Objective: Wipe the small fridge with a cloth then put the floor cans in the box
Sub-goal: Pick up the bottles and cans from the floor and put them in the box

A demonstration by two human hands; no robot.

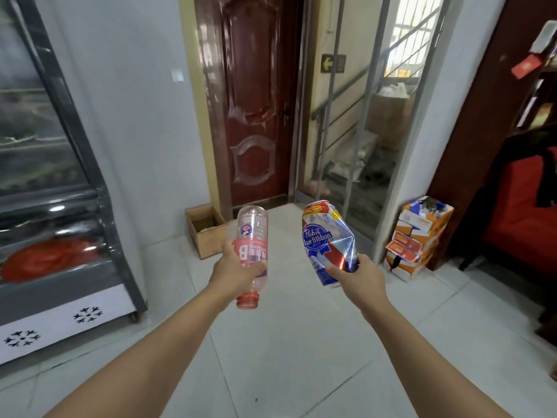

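Now we carry the litter: our left hand (238, 268) grips an empty pink bottle (251, 254), our right hand (355, 277) a crushed Pabst can (327, 244); the cardboard box (208, 233) ahead awaits both.

At frame centre, the left hand (233, 271) is gripping an upturned pink bottle (251, 248) while the right hand (354, 276) is holding a crushed can (327, 242), the open box (206, 229) sitting behind them.

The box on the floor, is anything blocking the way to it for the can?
Nothing visible does. The crushed can in the right hand has only bare floor tiles before the open wooden box by the door.
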